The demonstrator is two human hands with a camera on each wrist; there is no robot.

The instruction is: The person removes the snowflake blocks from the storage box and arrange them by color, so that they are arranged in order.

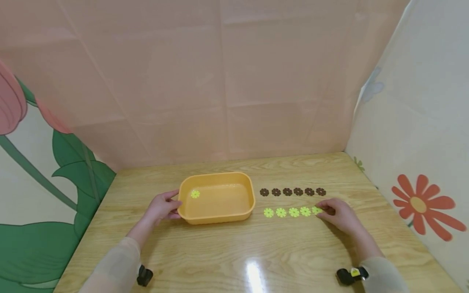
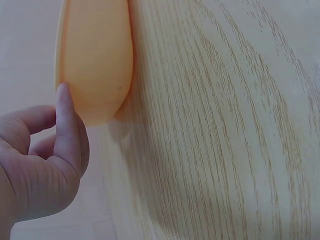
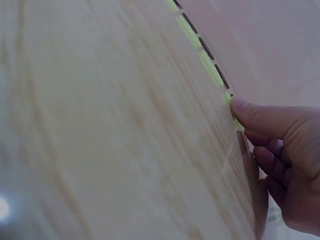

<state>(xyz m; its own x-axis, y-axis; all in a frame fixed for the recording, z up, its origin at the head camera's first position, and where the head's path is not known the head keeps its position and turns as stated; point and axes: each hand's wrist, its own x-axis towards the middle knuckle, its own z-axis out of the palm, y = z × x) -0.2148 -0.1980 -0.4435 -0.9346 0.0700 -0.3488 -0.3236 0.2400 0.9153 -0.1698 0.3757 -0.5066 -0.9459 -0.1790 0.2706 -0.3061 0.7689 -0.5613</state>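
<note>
At the left end of a yellow plastic tub (image 1: 220,201), my left hand (image 1: 164,208) holds the rim, thumb over the edge and fingers along the outside. The left wrist view shows those fingertips (image 2: 63,92) right at the tub's wall. Inside the tub, toward its left end, lies one yellow-green interlocking disc (image 1: 195,194), notched like a flower. To the right of the tub runs a row of several matching green discs (image 1: 294,212). My right hand (image 1: 338,213) pinches the rightmost green disc (image 1: 316,210) between thumb and forefinger, partly covering it.
Behind the green row, several dark brown notched discs (image 1: 287,191) lie in a parallel line. A pink wall covering (image 1: 227,101) rises from the back edge of the wooden table (image 1: 205,256). Flower-printed panels (image 1: 417,162) flank both sides.
</note>
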